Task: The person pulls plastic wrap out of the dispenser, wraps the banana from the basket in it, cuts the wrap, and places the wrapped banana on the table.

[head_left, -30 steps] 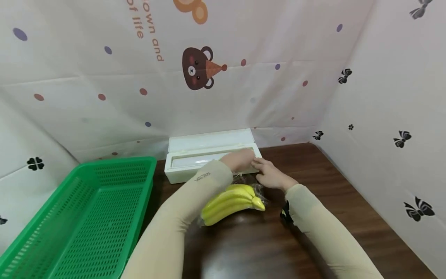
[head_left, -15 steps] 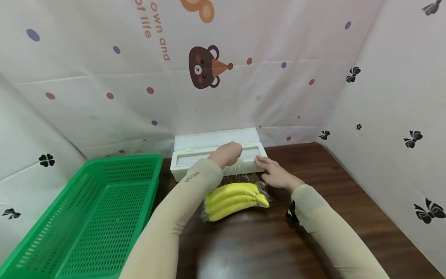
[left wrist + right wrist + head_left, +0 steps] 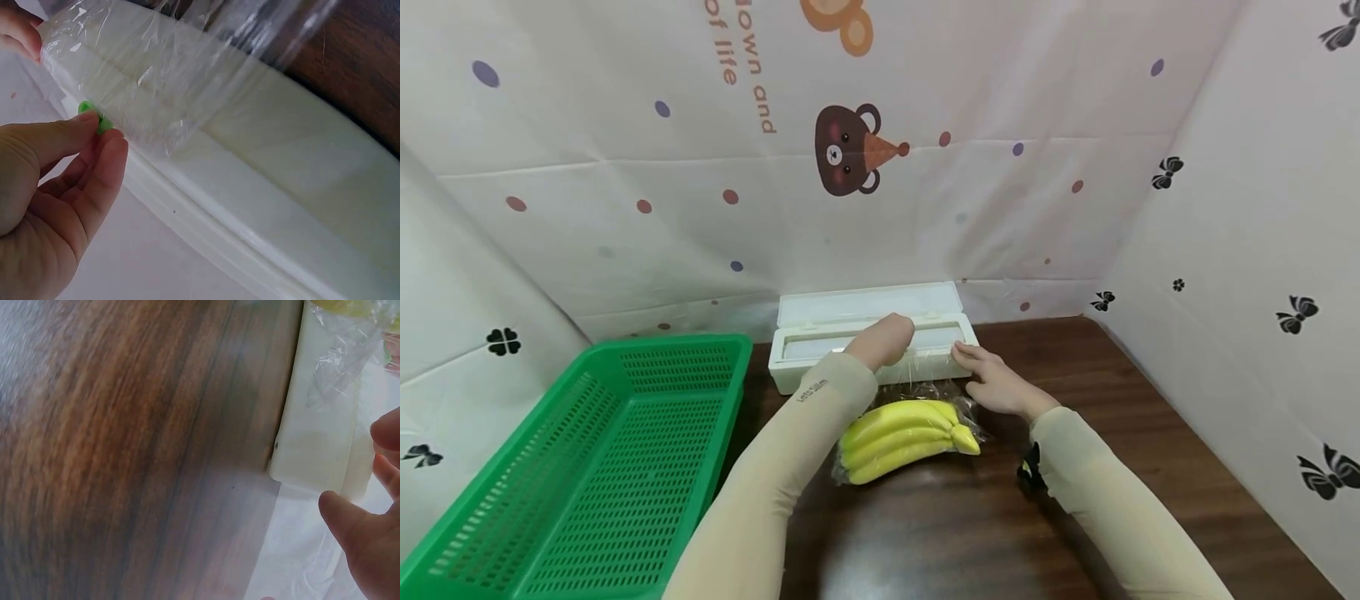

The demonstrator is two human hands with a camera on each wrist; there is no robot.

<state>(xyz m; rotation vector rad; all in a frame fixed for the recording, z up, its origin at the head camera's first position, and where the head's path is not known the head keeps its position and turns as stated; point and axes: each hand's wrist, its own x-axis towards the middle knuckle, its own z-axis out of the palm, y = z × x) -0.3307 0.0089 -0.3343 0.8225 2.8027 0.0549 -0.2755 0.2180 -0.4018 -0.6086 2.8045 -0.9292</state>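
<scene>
My left hand (image 3: pixel 883 340) is over the middle of a long white cling film dispenser (image 3: pixel 940 364). Its thumb and fingertips pinch a small green slider (image 3: pixel 103 125) on the dispenser's edge, as the left wrist view shows. Clear cling film (image 3: pixel 156 81) hangs over the front of the dispenser. At the dispenser's right end rests my right hand (image 3: pixel 996 383), fingertips on its top front corner and fingers fairly straight. Just in front, a bunch of yellow bananas (image 3: pixel 898 437) lies on the table, with film around it and bunched along its far side.
A green plastic basket (image 3: pixel 617 483) with slotted walls stands on the left. The dispenser's lid (image 3: pixel 868 304) is raised against the patterned backdrop (image 3: pixel 737 208). Dark wooden table (image 3: pixel 1150 433) extends to the right, up to a white side sheet (image 3: pixel 1247 350).
My left hand has moved leftward along the dispenser, from beside my right hand to about the middle. The right hand has stayed at the right end, and the bananas remain in place.
</scene>
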